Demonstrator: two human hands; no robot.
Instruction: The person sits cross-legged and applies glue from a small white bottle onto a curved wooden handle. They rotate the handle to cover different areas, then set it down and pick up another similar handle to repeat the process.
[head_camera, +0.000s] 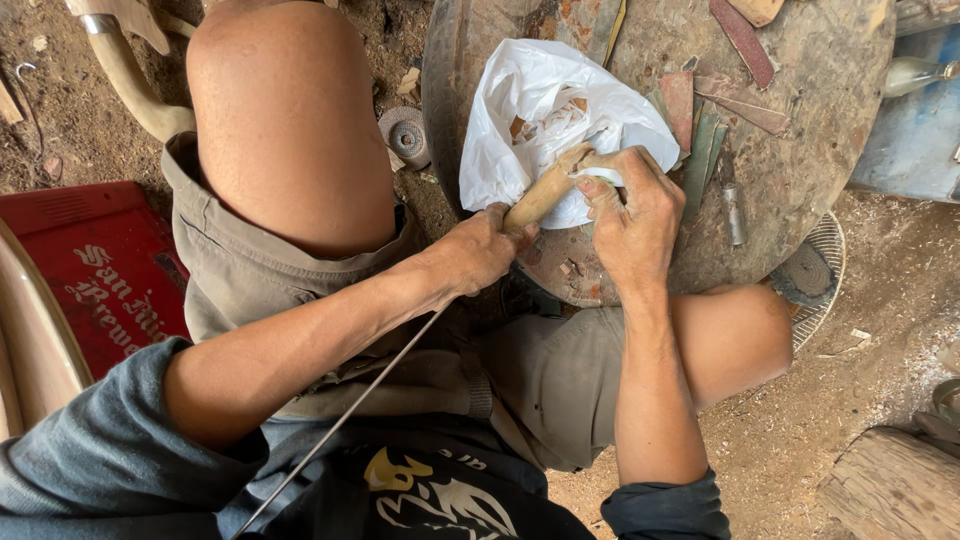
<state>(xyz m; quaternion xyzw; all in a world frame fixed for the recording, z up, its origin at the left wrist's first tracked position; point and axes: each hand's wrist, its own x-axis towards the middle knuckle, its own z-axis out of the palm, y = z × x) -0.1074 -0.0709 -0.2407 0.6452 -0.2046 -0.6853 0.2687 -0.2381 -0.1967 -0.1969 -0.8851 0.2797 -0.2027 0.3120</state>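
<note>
Sawdust-strewn ground surrounds a round wooden block (800, 150). Over its near edge, a wooden handle (545, 192) slants near-left to far-right: left hand (480, 250) grips its near end, right hand (632, 215) clenches the far end.

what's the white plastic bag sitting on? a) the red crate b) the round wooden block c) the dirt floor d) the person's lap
b: the white plastic bag lies on top of the round wooden block, among strips of sandpaper, just beyond the wooden piece that the left hand and the right hand grip.
</note>
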